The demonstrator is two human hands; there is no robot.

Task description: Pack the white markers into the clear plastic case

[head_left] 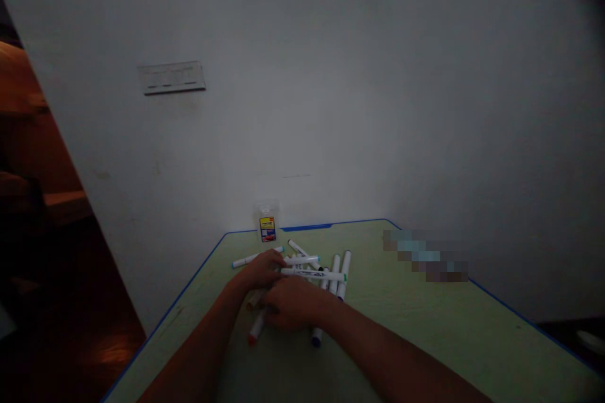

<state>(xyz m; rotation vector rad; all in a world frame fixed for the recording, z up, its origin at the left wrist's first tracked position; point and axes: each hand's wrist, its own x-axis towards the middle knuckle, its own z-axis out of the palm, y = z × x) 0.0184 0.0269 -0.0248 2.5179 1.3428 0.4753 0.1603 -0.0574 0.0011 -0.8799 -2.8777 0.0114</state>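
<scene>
White markers with coloured caps lie in a loose pile on the pale green table (406,334). My left hand (263,269) is curled at the left of the pile, its fingers against the end of a light-blue-capped marker (304,260). A green-capped marker (316,274) lies crosswise just beyond my right hand (300,303). The bent fingers of my right hand close over an orange-capped marker (257,327), whose upper part they hide. Under my right wrist a dark-blue-capped marker (317,335) sticks out. Dim light blurs the fingertips.
A clear plastic case (268,227) with a yellow and blue label stands at the table's back edge, by the wall (354,107). More markers (345,274) lie right of the hands. A pixelated patch (425,256) covers something at the right edge. A small plate (172,78) hangs on the wall.
</scene>
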